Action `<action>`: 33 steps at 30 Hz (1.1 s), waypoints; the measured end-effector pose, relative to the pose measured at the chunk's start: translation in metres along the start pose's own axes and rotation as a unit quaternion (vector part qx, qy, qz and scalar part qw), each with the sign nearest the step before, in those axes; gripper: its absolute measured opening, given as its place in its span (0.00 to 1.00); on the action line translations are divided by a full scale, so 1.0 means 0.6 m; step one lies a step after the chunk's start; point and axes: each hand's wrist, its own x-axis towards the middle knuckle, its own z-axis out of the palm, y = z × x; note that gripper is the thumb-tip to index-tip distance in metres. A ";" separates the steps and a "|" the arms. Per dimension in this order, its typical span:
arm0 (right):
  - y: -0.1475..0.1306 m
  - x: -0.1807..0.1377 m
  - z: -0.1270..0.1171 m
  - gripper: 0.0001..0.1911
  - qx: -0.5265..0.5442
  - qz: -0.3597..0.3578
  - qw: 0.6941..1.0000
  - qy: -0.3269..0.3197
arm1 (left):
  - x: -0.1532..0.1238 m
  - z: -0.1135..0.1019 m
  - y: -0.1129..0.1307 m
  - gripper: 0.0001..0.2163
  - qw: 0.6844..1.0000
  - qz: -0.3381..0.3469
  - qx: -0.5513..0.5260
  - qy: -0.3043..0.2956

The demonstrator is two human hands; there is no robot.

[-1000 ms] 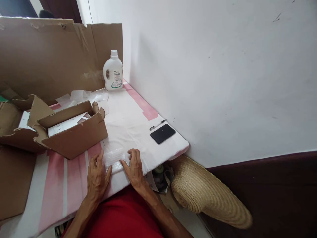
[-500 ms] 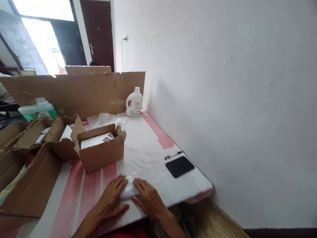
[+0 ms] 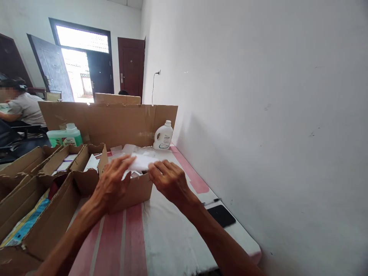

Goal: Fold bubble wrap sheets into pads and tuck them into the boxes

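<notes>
A whitish, flat bubble-wrap packet (image 3: 141, 162) is stretched between my two hands, raised above the front cardboard box (image 3: 135, 193). My left hand (image 3: 113, 180) has its fingers at the packet's left end, with the thumb lower down. At the other end, the curled fingers of my right hand (image 3: 167, 178) pinch the packet. What is inside the wrap cannot be made out. Below the hands, white contents partly show in the box, whose upper left part my left hand covers.
Several open cardboard compartments (image 3: 50, 214) stand on the left. A green liquid jug (image 3: 64, 136) and a white bottle (image 3: 163, 136) stand before a cardboard panel (image 3: 120, 122). Clear plastic sheets (image 3: 130, 148) lie behind the box. A black flat pad (image 3: 221, 216) and a pen (image 3: 212, 201) lie near the wall. A person (image 3: 24, 103) sits far left.
Both hands have lifted the bubble-wrap packet off the table's front and moved it forward over the box. My right fingers have closed on it. The view has tilted up and turned left.
</notes>
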 end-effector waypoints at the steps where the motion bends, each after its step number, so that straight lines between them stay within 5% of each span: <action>1: -0.003 0.031 0.010 0.16 -0.008 0.005 1.000 -0.007 | 0.013 -0.017 -0.011 0.23 1.000 -0.010 0.010 0.014; 4: -0.014 0.095 0.062 0.17 -0.057 0.000 0.995 -0.087 | 0.009 -0.052 -0.039 0.23 0.996 -0.051 0.024 0.070; 8: -0.031 0.133 0.136 0.15 -0.017 0.011 0.972 -0.233 | -0.056 -0.062 -0.070 0.16 0.970 -0.164 0.043 0.172; 13: -0.022 0.159 0.179 0.04 0.084 0.003 0.939 -0.332 | -0.129 -0.038 -0.095 0.14 0.960 -0.237 0.009 0.148; 18: -0.013 0.171 0.169 0.22 0.233 0.026 0.873 -0.427 | -0.156 -0.013 -0.097 0.15 0.955 -0.271 -0.018 0.120; 20: -0.013 0.167 0.153 0.24 0.273 0.054 0.861 -0.426 | -0.168 -0.002 -0.096 0.16 0.949 -0.292 -0.033 0.115; 26: 0.001 0.154 0.129 0.17 0.236 0.018 0.948 -0.214 | -0.199 0.027 -0.095 0.22 0.910 -0.387 -0.111 0.105; 29: 0.007 0.158 0.161 0.09 0.219 -0.034 0.942 -0.252 | -0.202 0.034 -0.092 0.24 0.901 -0.404 -0.127 0.098; 33: 0.011 0.163 0.211 0.22 0.193 -0.039 0.915 -0.351 | -0.210 0.034 -0.096 0.24 0.900 -0.408 -0.127 0.083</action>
